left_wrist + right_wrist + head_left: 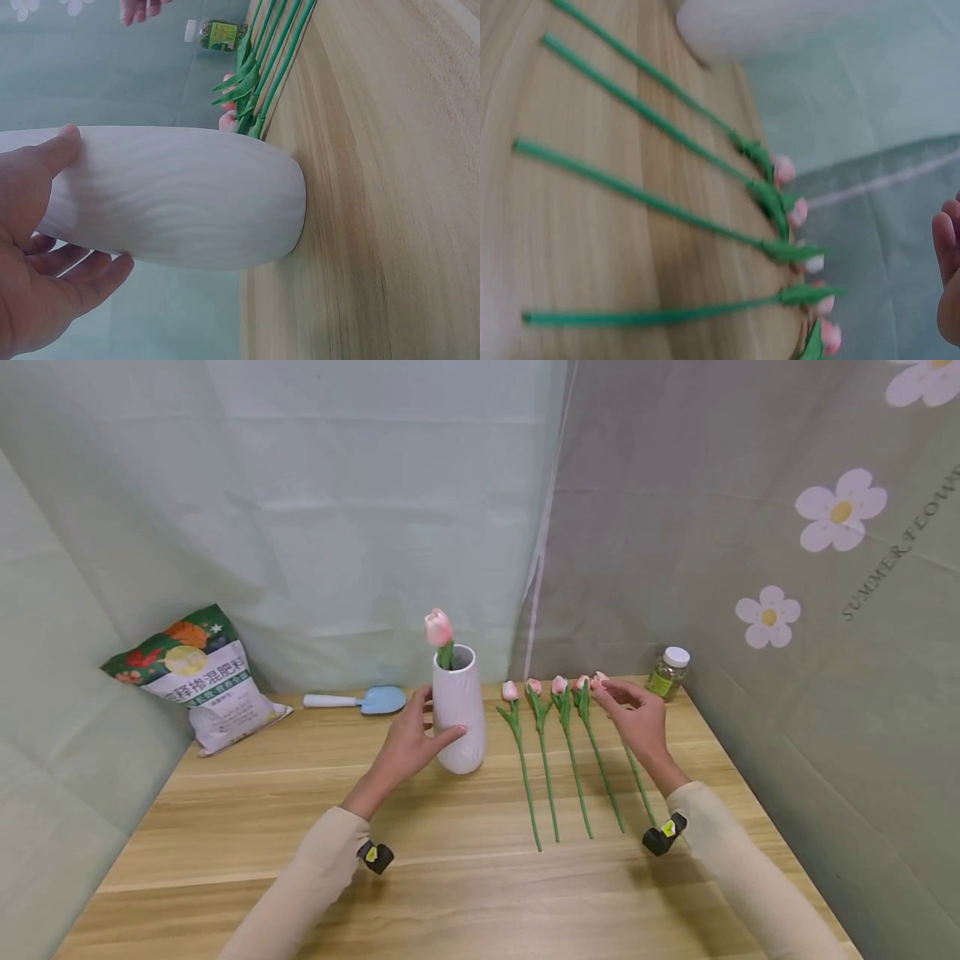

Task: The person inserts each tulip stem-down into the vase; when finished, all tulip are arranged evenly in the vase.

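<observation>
Beige sleeves (300,885) are lying nearest the head view, on the near side of the white vase (467,697). By count, progress is standing at one of six: one pink tulip (438,629) is standing in the vase, and five loose tulips (560,687) are lying in a row on the table (225,835) right of the vase, seemingly awaiting placement. Left hand (411,735) is gripping the vase in a partly spread grasp, thumb across the front, fingers curling round the other side. Right hand (637,718) is hovering by the loose tulip farthest from the vase, fingers loosely bent and apparently holding nothing; the views are not confirming fingertip contact. Upright on its base, the vase is showing a rippled surface and a round mouth. Loose tulips are showing pink-and-white heads, green leaves and slender green stems.
</observation>
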Tool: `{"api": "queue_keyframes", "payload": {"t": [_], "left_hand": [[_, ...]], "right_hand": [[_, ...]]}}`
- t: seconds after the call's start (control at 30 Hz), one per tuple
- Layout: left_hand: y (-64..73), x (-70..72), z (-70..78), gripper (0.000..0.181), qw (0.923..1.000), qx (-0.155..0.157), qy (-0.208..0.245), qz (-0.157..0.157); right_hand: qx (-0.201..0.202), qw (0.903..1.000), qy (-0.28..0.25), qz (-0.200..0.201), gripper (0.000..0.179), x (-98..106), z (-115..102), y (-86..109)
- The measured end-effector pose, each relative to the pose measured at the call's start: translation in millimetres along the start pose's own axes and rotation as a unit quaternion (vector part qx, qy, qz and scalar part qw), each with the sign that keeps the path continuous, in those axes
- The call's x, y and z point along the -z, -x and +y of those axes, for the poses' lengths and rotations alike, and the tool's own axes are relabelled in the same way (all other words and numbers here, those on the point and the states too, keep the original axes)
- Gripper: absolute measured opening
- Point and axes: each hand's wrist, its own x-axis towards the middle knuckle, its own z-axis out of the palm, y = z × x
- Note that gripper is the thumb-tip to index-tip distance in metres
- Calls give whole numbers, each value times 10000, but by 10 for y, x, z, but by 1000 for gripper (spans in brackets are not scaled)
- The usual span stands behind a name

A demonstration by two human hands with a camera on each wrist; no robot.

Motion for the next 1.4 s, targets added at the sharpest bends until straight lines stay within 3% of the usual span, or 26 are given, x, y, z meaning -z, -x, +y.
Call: {"api": "queue_keyframes", "payload": {"t": [0.2, 0.37, 0.67, 0.83, 1.4], "left_hand": [[-2, 5, -6, 85, 10000, -33, -39, 21], [-8, 9, -12, 85, 10000, -36, -25, 28], [-6, 5, -12, 86, 10000, 4, -85, 2], [-3, 5, -11, 86, 10000, 27, -90, -17], [-7, 12, -4, 86, 9999, 36, -134, -31]], "right_hand": [[-33, 9971, 759, -45, 31, 186, 202, 2], [-196, 9926, 1154, -313, 34, 308, 357, -6], [-149, 9795, 1869, -739, 33, 484, 546, -16], [-194, 9746, 2047, -885, 33, 547, 619, -12], [-918, 9599, 2281, -1347, 39, 592, 915, 38]]}}
